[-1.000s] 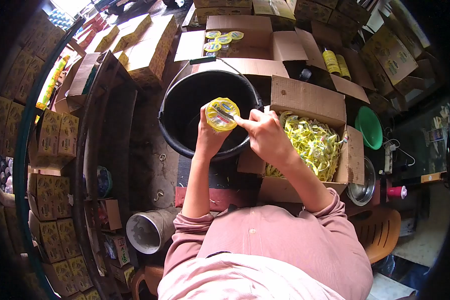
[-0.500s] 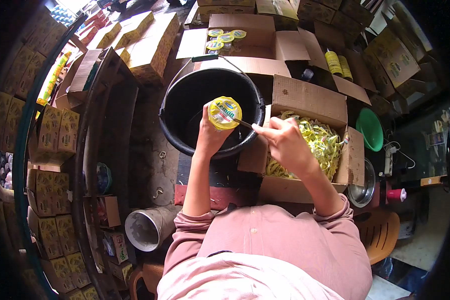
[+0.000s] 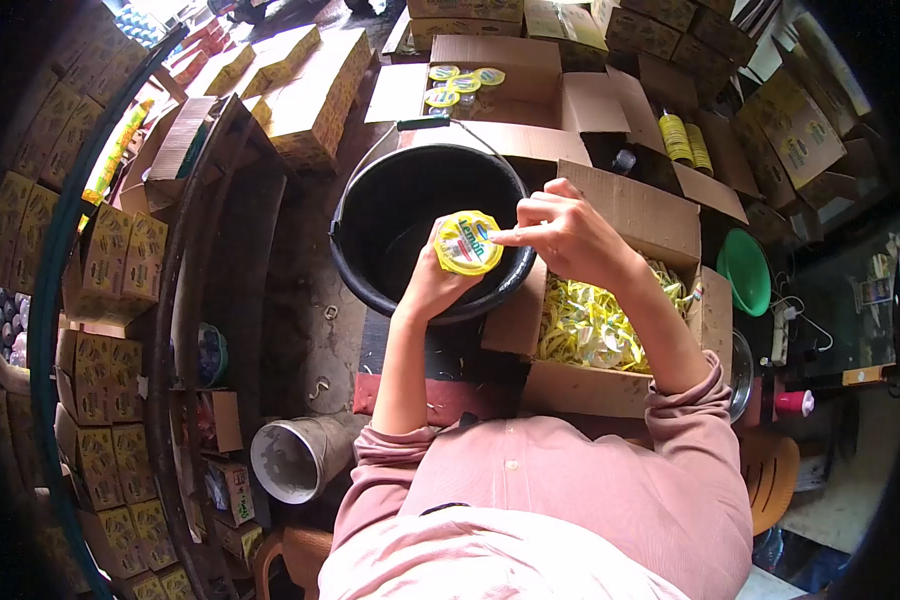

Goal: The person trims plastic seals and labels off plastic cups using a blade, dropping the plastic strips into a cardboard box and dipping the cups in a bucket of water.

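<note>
Storeroom, crowded and dim in the corners, bright light entering well beyond the hands to the left. Stacks of brown-and-yellow printed cardboard cartons [image 3: 105, 375] stand far to the left of the left hand; a long, dark rack [image 3: 235, 260] runs between. Person wears a pink button-front shirt [image 3: 530, 475], sleeves pushed up above both wrists.

Open brown cardboard box [image 3: 590, 388] sits below the right hand and forearm, flaps spread. Another open brown cardboard box [image 3: 495, 53] lies beyond both hands. Round black plastic bucket [image 3: 390, 205], with a wire handle and a green grip, is beneath the left hand, its mouth facing up. Grey-white cylindrical pail [image 3: 295, 462] lies nearer the body, left of the left forearm. Round green plastic bowl [image 3: 743, 270] is off to the right of the right hand.

Right hand [image 3: 575, 235]: index finger stretched out, tip at the right edge of the cup's lid, other fingers curled; cannot tell whether it grips anything. Left hand [image 3: 432, 285]: closed around a clear plastic cup with a yellow "Lemon" lid [image 3: 468, 243], lid up, above the bucket's near side.

Smaller items: yellow-lidded clear cups [image 3: 455, 85] cluster inside the far box; two stacks of round yellow lids [image 3: 676, 138] beyond the right hand, to its right; tangled yellow strips [image 3: 592, 330] fill the near box.
</note>
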`<action>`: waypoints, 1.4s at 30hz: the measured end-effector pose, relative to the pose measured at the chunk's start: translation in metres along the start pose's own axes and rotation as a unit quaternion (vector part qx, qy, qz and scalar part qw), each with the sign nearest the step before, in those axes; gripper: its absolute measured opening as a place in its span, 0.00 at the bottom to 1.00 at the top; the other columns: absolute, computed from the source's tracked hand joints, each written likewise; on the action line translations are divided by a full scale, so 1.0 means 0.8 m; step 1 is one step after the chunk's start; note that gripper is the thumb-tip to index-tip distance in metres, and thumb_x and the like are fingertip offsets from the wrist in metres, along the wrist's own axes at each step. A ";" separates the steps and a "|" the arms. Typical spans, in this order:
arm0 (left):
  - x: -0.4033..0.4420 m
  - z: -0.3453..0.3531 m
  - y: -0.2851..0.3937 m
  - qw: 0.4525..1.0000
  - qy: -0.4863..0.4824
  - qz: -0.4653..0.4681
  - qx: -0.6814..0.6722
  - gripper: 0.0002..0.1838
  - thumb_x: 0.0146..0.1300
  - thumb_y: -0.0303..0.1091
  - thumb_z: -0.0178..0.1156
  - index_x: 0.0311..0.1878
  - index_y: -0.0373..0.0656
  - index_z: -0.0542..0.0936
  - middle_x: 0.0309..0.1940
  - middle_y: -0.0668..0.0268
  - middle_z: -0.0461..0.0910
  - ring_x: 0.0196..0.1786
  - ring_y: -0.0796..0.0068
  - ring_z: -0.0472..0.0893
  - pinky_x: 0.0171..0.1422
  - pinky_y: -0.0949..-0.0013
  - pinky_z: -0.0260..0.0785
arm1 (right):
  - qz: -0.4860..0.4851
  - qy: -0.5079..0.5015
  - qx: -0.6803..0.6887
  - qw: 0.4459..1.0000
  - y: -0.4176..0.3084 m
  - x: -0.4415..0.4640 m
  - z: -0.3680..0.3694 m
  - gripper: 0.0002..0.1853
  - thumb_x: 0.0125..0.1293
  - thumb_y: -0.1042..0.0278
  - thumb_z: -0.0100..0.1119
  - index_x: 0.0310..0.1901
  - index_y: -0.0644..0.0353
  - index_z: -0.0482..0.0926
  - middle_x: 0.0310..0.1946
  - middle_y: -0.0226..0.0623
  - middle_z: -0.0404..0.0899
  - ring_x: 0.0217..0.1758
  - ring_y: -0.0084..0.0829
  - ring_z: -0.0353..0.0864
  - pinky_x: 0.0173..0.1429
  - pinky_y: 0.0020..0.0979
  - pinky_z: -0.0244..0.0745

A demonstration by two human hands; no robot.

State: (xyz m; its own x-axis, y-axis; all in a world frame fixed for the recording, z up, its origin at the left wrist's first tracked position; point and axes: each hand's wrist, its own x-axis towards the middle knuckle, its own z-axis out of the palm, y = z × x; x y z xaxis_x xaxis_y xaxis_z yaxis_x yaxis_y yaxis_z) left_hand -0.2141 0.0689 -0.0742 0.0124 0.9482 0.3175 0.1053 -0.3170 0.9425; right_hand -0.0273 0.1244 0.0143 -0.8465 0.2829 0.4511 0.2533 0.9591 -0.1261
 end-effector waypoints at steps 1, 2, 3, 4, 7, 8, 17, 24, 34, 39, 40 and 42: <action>0.000 0.000 -0.002 1.000 -0.003 -0.007 -0.005 0.28 0.40 0.19 0.63 0.49 0.39 0.69 0.43 0.63 0.73 0.48 0.72 0.74 0.55 0.71 0.66 | -0.001 -0.007 -0.002 1.000 0.001 0.001 0.000 0.20 0.48 0.80 0.53 0.40 0.43 0.81 0.24 0.27 0.69 0.31 0.24 0.73 0.48 0.28 0.60; -0.001 0.000 -0.005 1.000 -0.006 -0.008 -0.011 0.28 0.40 0.20 0.64 0.49 0.39 0.69 0.43 0.64 0.73 0.48 0.72 0.74 0.55 0.71 0.66 | -0.002 -0.015 -0.004 1.000 0.001 0.002 0.000 0.20 0.48 0.80 0.53 0.40 0.43 0.81 0.24 0.27 0.69 0.31 0.24 0.73 0.48 0.28 0.60; -0.001 0.000 -0.008 1.000 -0.009 -0.008 -0.016 0.28 0.40 0.20 0.64 0.49 0.39 0.69 0.44 0.64 0.73 0.48 0.72 0.74 0.55 0.71 0.65 | -0.003 -0.022 -0.005 1.000 0.002 0.003 0.000 0.20 0.48 0.79 0.53 0.40 0.43 0.81 0.24 0.27 0.69 0.32 0.24 0.73 0.48 0.28 0.60; -0.001 -0.001 -0.009 1.000 -0.012 -0.008 -0.020 0.28 0.40 0.20 0.64 0.49 0.39 0.68 0.44 0.64 0.72 0.49 0.72 0.73 0.55 0.71 0.65 | -0.003 -0.028 -0.010 1.000 0.005 0.003 0.002 0.19 0.47 0.79 0.53 0.40 0.43 0.81 0.25 0.27 0.69 0.32 0.24 0.73 0.48 0.28 0.60; -0.002 0.001 -0.007 0.999 -0.018 -0.014 -0.038 0.28 0.41 0.21 0.65 0.50 0.40 0.68 0.44 0.64 0.72 0.49 0.73 0.73 0.56 0.71 0.64 | -0.008 -0.032 -0.008 0.999 0.009 0.007 -0.002 0.18 0.47 0.79 0.54 0.39 0.43 0.81 0.25 0.27 0.69 0.33 0.24 0.73 0.48 0.28 0.60; -0.002 0.001 -0.006 0.999 -0.020 -0.011 -0.036 0.28 0.41 0.21 0.65 0.50 0.40 0.68 0.44 0.64 0.72 0.49 0.73 0.73 0.56 0.72 0.64 | -0.009 -0.031 -0.013 0.999 0.010 0.008 -0.004 0.18 0.47 0.79 0.54 0.39 0.43 0.81 0.25 0.27 0.69 0.33 0.24 0.73 0.48 0.28 0.60; -0.003 0.000 -0.007 0.999 -0.037 -0.019 -0.022 0.28 0.40 0.21 0.64 0.49 0.40 0.69 0.44 0.65 0.72 0.49 0.72 0.73 0.56 0.71 0.64 | -0.044 -0.047 -0.033 0.997 0.016 0.015 0.010 0.20 0.44 0.79 0.54 0.40 0.43 0.79 0.25 0.27 0.69 0.31 0.26 0.72 0.49 0.30 0.60; -0.001 0.002 0.000 0.999 -0.038 -0.014 0.017 0.28 0.38 0.21 0.65 0.48 0.40 0.69 0.43 0.64 0.72 0.48 0.71 0.73 0.56 0.70 0.65 | -0.012 -0.117 -0.062 0.991 0.014 0.011 0.002 0.15 0.48 0.77 0.54 0.36 0.43 0.81 0.29 0.27 0.72 0.38 0.24 0.75 0.53 0.30 0.60; -0.001 0.001 -0.001 0.998 -0.037 -0.007 0.046 0.27 0.41 0.23 0.66 0.48 0.39 0.69 0.42 0.63 0.73 0.47 0.71 0.74 0.54 0.71 0.66 | -0.052 -0.098 -0.075 0.991 0.023 0.014 0.020 0.18 0.45 0.77 0.54 0.36 0.40 0.81 0.25 0.25 0.69 0.33 0.24 0.72 0.48 0.28 0.59; 0.000 0.003 -0.003 0.998 -0.037 0.000 0.051 0.27 0.41 0.24 0.66 0.48 0.39 0.68 0.41 0.62 0.74 0.46 0.71 0.75 0.53 0.71 0.67 | 0.007 -0.122 -0.080 0.989 0.035 -0.011 -0.001 0.18 0.47 0.79 0.53 0.37 0.42 0.82 0.27 0.25 0.71 0.36 0.24 0.74 0.50 0.29 0.60; 0.000 0.003 -0.003 0.998 -0.039 0.006 0.056 0.27 0.42 0.24 0.66 0.48 0.39 0.68 0.41 0.62 0.75 0.46 0.71 0.75 0.53 0.71 0.67 | 0.014 -0.112 -0.081 0.990 0.037 -0.018 -0.006 0.18 0.47 0.79 0.52 0.37 0.42 0.82 0.27 0.25 0.71 0.35 0.24 0.74 0.50 0.29 0.60; 0.000 0.004 -0.002 0.997 -0.033 -0.008 0.075 0.27 0.41 0.24 0.66 0.48 0.39 0.68 0.41 0.62 0.75 0.46 0.71 0.75 0.53 0.71 0.67 | 0.035 -0.101 -0.100 0.989 0.038 -0.032 -0.018 0.18 0.48 0.79 0.52 0.37 0.43 0.82 0.26 0.26 0.71 0.34 0.25 0.74 0.49 0.30 0.60</action>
State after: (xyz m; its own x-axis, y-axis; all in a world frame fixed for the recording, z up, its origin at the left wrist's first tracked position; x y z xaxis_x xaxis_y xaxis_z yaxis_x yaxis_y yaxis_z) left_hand -0.2110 0.0696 -0.0761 0.0750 0.9542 0.2898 0.2535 -0.2993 0.9199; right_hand 0.0086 0.1459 0.0114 -0.8947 0.3644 0.2583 0.3855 0.9221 0.0345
